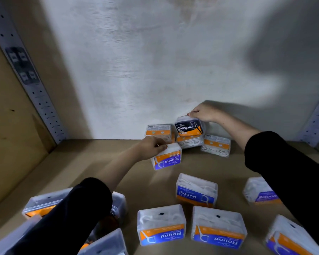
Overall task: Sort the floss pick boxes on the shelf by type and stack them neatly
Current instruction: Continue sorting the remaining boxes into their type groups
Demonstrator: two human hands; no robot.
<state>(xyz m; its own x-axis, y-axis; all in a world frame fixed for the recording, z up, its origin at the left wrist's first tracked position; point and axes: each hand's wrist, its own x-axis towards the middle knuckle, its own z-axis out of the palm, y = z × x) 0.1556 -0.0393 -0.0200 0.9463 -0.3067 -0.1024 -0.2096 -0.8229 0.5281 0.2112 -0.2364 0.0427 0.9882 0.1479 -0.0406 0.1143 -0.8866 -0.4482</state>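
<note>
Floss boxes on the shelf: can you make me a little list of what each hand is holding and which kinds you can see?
left hand: grips the Smooth box by its top
right hand: holds the Charcoal box over another box by the wall
Round boxes: three, nearer the front, untouched
second Smooth box: far right, untouched

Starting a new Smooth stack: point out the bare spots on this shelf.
Biggest bare patch: left rear of the shelf, bounded by the side panel, back wall and left hand. A narrower strip runs between the held Smooth box and the middle Round box. Crowded: the front row and the rear cluster around the Charcoal box.
</note>
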